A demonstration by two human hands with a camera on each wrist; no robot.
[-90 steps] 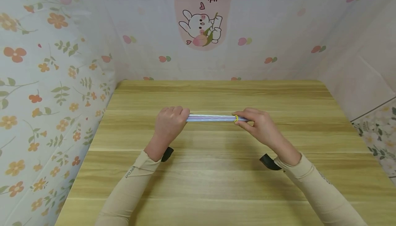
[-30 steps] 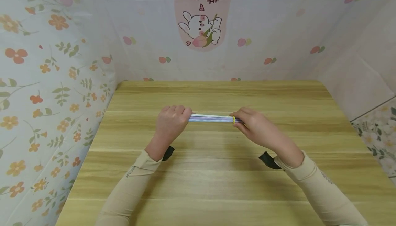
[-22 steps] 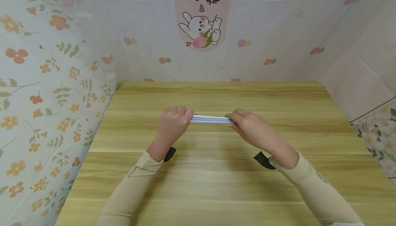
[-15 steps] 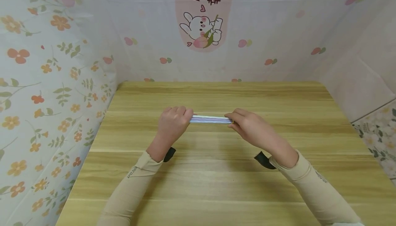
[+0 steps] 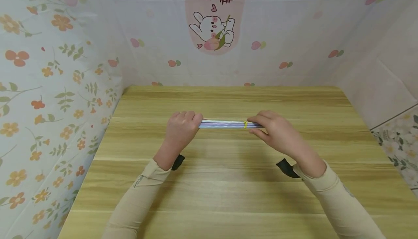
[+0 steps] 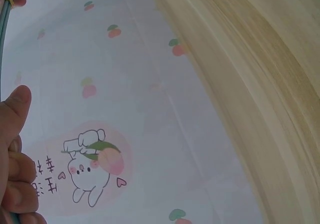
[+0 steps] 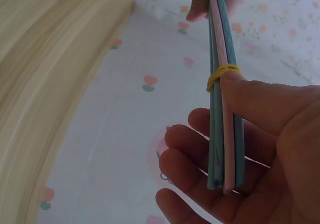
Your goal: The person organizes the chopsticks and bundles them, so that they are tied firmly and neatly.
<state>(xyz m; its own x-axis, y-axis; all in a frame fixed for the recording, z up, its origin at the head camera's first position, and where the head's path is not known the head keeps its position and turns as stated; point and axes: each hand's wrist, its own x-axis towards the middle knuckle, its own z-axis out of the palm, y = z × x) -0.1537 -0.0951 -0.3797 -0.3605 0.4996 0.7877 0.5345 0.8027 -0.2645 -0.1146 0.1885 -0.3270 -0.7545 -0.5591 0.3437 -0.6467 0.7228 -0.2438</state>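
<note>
A bundle of thin pastel sticks, blue, pink and purple, lies level in the air above the table. A yellow rubber band circles it near its right end; the sticks' exact kind is unclear. My left hand grips the left part in a fist, which hides that end. Around the right end, the fingers of my right hand curl loosely behind the sticks. In the right wrist view, the thumb of the right hand lies across the bundle, its tip at the rubber band.
Below the hands spreads a wood-grain table. A white curtain with a rabbit print hangs behind its far edge, and a floral curtain runs along the left. A dark curved piece shows beside the right wrist.
My right hand moved left over the rubber band, then back right, uncovering it. The band now sits slightly farther left on the bundle. My left hand has stayed nearly in place.
</note>
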